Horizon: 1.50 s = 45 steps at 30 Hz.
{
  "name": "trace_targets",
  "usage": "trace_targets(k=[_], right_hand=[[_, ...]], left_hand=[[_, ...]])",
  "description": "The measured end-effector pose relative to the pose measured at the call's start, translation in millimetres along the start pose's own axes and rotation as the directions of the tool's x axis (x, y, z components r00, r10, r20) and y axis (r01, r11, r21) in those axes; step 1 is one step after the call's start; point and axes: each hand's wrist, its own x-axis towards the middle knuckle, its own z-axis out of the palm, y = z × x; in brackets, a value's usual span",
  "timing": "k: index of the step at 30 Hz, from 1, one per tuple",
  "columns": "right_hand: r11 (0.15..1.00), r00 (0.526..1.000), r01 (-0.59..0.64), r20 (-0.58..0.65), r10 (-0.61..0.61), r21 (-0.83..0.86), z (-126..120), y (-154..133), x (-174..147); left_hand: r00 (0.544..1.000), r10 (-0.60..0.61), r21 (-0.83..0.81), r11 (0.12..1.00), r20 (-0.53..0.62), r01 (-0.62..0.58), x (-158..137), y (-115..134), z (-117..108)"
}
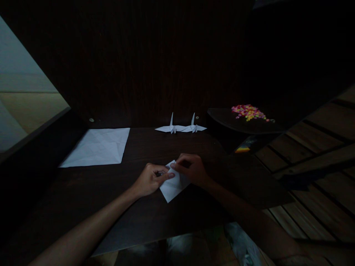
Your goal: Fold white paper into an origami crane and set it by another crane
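A folded piece of white paper (pixel 172 187) is held between my two hands, above the dark tabletop. My left hand (pixel 153 180) grips its left side, thumb laid across the front. At the upper right edge, my right hand (pixel 192 169) pinches the paper between thumb and fingers. The fingertips behind the paper are hidden. Beyond my hands, two white origami cranes (pixel 181 128) stand side by side against the back panel, wings touching. A creased white sheet of paper (pixel 98 147) lies flat at the left of the tabletop.
A pile of small pink, red and yellow pieces (pixel 249 112) sits on a rounded dark shelf (pixel 222 117) at the right. The dark tabletop (pixel 133 221) has a raised side panel (pixel 36 133) on its left. Slatted wooden flooring (pixel 327 199) shows at the right. The scene is dim.
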Motion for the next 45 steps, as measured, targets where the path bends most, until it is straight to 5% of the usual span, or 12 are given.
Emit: trace_targets(k=[19, 33, 45], right_hand=[[1.000, 1.000, -0.015, -0.024, 0.015, 0.001, 1.2, 1.5, 0.6], [0.995, 0.997, -0.060, -0.035, 0.063, 0.078, 7.8, 1.3, -0.5], [1.000, 1.000, -0.005, 0.000, 0.005, 0.015, 6.9, 2.0, -0.4]], left_hand=[[1.000, 0.003, 0.049, 0.999, -0.016, -0.002, 1.5, -0.3, -0.3], [0.974, 0.045, -0.027, 0.998, -0.221, -0.052, 3.4, 6.4, -0.8], [0.984, 0.084, 0.050, 0.996, -0.158, -0.077, 1.6, 8.3, -5.1]])
